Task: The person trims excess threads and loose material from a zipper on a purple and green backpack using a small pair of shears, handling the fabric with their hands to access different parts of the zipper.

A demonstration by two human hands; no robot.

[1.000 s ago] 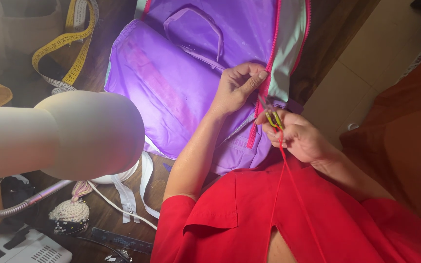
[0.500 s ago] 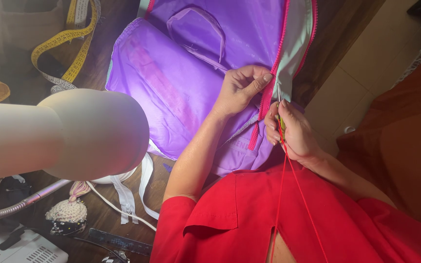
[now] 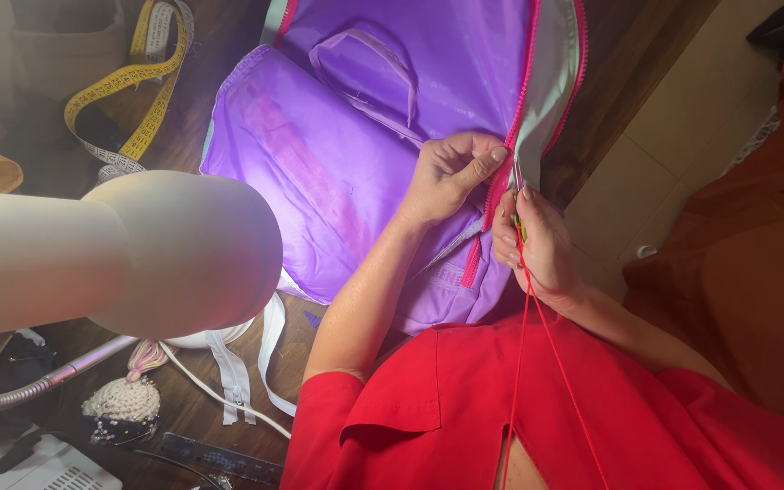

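Observation:
A purple fabric bag [image 3: 319,172] with a pink zipper [image 3: 517,118] lies open on the wooden table. My left hand [image 3: 451,174] pinches the zipper tape and bag edge between thumb and fingers. Just to its right, my right hand [image 3: 533,238] grips a small needle tool with a green handle, its metal tip at the zipper edge. A red thread [image 3: 524,363] runs from that hand down across my red shirt.
A cream lamp head [image 3: 111,259] fills the left foreground. A yellow measuring tape [image 3: 129,100] lies at the upper left. White zipper strips [image 3: 242,372], a crocheted piece [image 3: 124,404] and a ruler [image 3: 220,458] lie near the bottom left. Tiled floor shows on the right.
My right hand has moved up along the zipper, closer to my left hand, pulling the red thread with it. My left hand keeps its pinch on the zipper edge.

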